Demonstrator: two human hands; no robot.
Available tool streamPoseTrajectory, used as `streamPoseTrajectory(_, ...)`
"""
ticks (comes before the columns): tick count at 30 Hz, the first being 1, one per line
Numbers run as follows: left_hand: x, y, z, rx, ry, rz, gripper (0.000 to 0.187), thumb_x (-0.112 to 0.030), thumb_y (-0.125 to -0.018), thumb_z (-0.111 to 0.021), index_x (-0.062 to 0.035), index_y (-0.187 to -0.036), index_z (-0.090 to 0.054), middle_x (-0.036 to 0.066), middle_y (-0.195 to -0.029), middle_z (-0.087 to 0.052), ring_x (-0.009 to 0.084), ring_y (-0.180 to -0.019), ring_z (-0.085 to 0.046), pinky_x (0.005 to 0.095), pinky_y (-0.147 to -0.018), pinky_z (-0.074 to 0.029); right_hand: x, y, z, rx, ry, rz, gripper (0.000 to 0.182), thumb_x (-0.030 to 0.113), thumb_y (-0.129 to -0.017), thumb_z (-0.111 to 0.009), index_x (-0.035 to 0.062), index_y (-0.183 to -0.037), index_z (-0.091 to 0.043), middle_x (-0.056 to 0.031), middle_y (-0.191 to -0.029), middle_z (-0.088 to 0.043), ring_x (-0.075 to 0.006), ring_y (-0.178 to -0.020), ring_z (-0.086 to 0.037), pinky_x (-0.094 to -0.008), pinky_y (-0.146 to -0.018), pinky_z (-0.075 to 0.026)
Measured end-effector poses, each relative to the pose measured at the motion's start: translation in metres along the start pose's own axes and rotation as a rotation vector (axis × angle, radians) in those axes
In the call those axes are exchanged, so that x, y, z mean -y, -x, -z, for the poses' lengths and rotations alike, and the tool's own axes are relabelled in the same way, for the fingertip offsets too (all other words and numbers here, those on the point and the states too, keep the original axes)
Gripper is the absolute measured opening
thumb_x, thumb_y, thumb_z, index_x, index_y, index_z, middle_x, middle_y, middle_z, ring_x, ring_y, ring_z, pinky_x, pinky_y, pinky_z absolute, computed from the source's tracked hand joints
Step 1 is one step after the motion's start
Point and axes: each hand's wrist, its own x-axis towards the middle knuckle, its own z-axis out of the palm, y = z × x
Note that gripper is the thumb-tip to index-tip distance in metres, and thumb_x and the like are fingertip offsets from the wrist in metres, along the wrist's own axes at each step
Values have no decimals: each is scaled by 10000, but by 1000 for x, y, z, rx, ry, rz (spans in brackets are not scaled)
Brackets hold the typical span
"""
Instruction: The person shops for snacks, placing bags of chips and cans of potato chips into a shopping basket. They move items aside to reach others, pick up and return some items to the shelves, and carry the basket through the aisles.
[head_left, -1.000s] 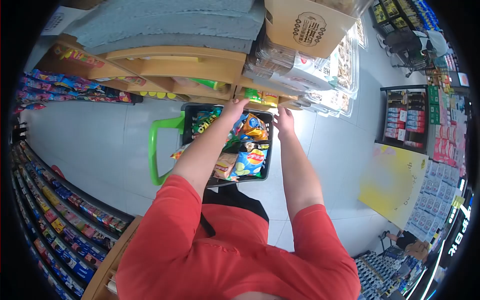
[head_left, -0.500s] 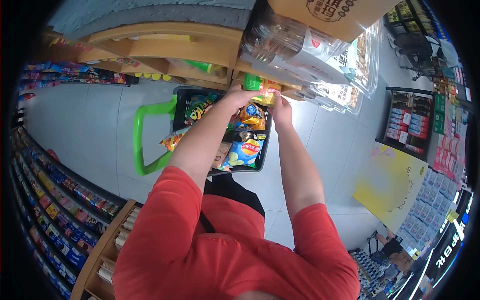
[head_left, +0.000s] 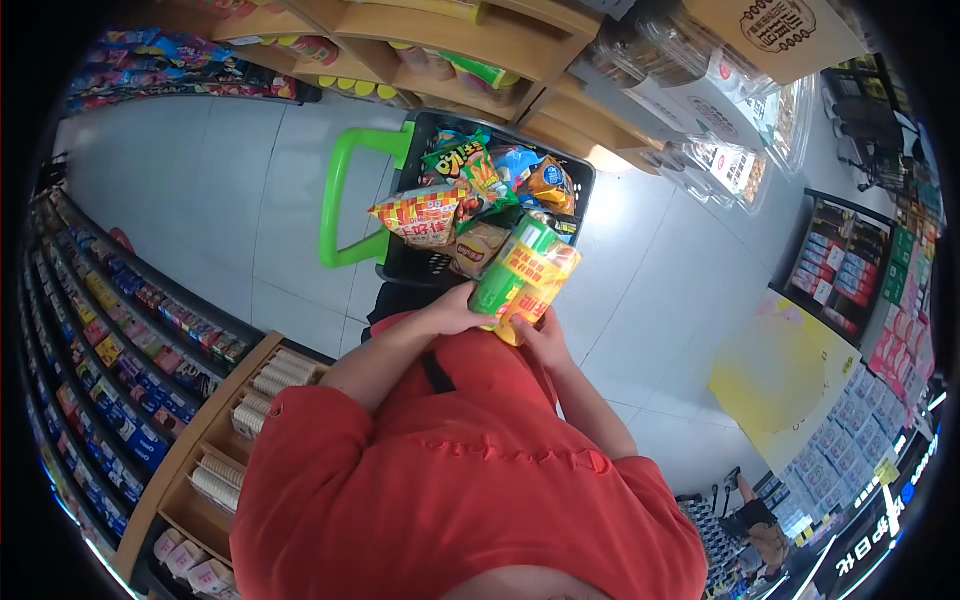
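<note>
My left hand (head_left: 455,311) and my right hand (head_left: 543,340) grip the near end of a twin pack of snack canisters (head_left: 528,272), one green and one orange, with a yellow band round them. The pack is tilted in front of my body, over the near edge of a black shopping basket (head_left: 590,183) with a green handle (head_left: 338,195). Inside the basket lie a green snack bag (head_left: 468,160), a red-and-yellow checked snack bag (head_left: 420,215), an orange-and-blue bag (head_left: 552,186) and a tan bag (head_left: 478,248). The pack hides part of the basket's contents.
Wooden shelves (head_left: 400,38) run beyond the basket, with clear plastic food boxes (head_left: 720,100) at their right end. Racks of packaged goods (head_left: 130,350) curve along the left. A yellow poster board (head_left: 775,375) and a display rack (head_left: 828,262) stand right. Another person (head_left: 760,525) is at lower right.
Both hands have drawn the canister pack back from beside the shelf toward my body. More of the basket shows now, and the whole view has shifted.
</note>
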Motion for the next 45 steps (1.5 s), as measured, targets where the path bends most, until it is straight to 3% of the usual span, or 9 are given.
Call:
streamPoseTrajectory(5, 43, 12, 5, -34, -6, 21, 814, -286, -721, -870, 45, -1352, -478, 176, -1281, -613, 239, -1169, -601, 355, -1010, -468, -40, -21, -4, 51, 149, -21, 697, 220, -856, -788, -26, -1360, -374, -140, -1249, -598, -211, -1120, -611, -358, -968, -506)
streamPoseTrajectory(17, 77, 22, 73, -429, -341, -119, 805, -226, -670, -853, -32, -1359, -483, 219, -1244, -623, 353, -1182, -595, 413, -990, -479, -29, -72, -55, 126, 145, 187, 794, 62, -800, -796, 76, -1421, -301, -175, -1366, -509, -310, -1220, -563, -426, -1044, -462)
streamPoseTrajectory(23, 96, 9, 86, -426, -488, 129, 765, -238, -690, -841, -47, -1326, -460, 232, -1205, -635, 387, -1154, -594, 450, -973, -491, -18, -85, -67, 8, 289, 102, 1059, 96, -782, -814, 135, -1557, -93, -206, -1346, -491, -342, -1236, -552, -438, -935, -534)
streamPoseTrajectory(29, 104, -15, 77, -572, -630, 262, 700, -190, -713, -816, -91, -1304, -454, 198, -1236, -592, 381, -1186, -565, 460, -998, -484, 16, -80, -88, -253, 832, 453, 996, 226, -709, -851, 149, -1520, -278, -249, -1402, -432, -371, -1269, -519, -450, -998, -489)
streamPoseTrajectory(33, 98, -14, 66, -593, -647, 329, 832, -158, -694, -811, -85, -1405, -386, 224, -1331, -543, 408, -1223, -539, 454, -1030, -466, 31, -77, -100, -153, 1139, 496, 788, 278, -712, -841, 111, -1392, -480, -215, -1356, -469, -436, -1210, -520, -465, -966, -500)
streamPoseTrajectory(35, 82, -1, 54, -803, -465, 207, 699, -132, -711, -792, -44, -1309, -442, 221, -1320, -510, 405, -1243, -507, 468, -1028, -456, 33, -76, -103, -50, 1287, 502, 759, 288, -712, -836, 118, -1366, -492, -198, -1278, -499, -415, -1160, -545, -463, -928, -513)
streamPoseTrajectory(37, 67, 14, 54, -751, -368, -84, 812, -119, -703, -792, -16, -1391, -374, 234, -1362, -478, 412, -1264, -491, 455, -1056, -436, 22, -80, -110, -54, 1368, 589, 725, 331, -712, -826, 129, -1331, -507, -188, -1226, -508, -403, -1121, -559, -475, -888, -524)
streamPoseTrajectory(42, 70, 19, 49, -647, -386, -182, 831, -128, -780, -746, -20, -1482, -313, 253, -1487, -388, 388, -1358, -431, 414, -1103, -395, -1, -103, -114, -111, 1545, 389, 782, 401, -743, -800, 131, -1373, -423, -188, -1270, -488, -390, -1166, -548, -486, -879, -529)
streamPoseTrajectory(45, 56, 6, 68, -445, -460, 90, 797, -199, -809, -733, 5, -1468, -333, 256, -1464, -422, 374, -1351, -449, 406, -1110, -391, 8, -105, -97, -67, 1532, 189, 863, 430, -762, -797, 142, -1439, -346, -184, -1301, -479, -374, -1195, -545, -472, -909, -522)
